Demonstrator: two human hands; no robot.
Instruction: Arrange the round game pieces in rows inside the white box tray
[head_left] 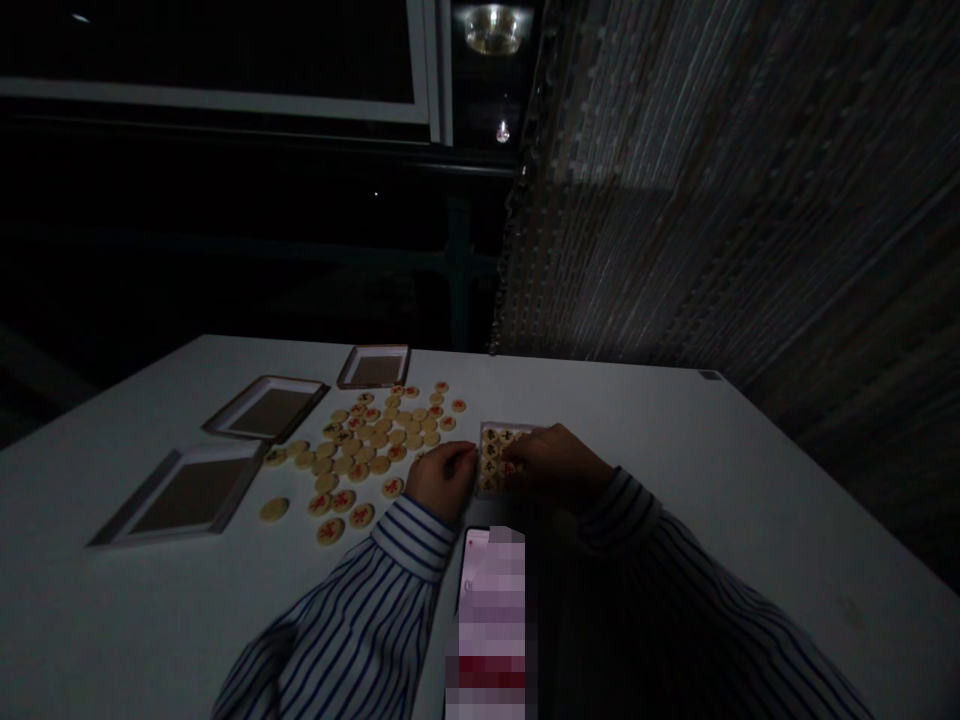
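A small shallow box point(491, 494) with rows of round xiangqi pieces point(490, 468) in it lies in front of me. My left hand point(441, 480) is closed at its left wall, thumb and forefinger pinched at the edge. Over the right part of the box, my right hand point(559, 462) has its fingers drawn together and pointing down on a piece with a red character point(508, 467). That hand hides the right side of the box. To the left, many loose wooden xiangqi pieces point(380, 440) are spread on the table, some with red or black characters, others blank side up.
Three shallow box parts, a near one point(235, 497), a middle one point(214, 425) and a far one point(373, 350), lie on the white table point(750, 520). A lit phone point(471, 580) is between my forearms. A bead curtain point(637, 250) hangs beyond the far right edge.
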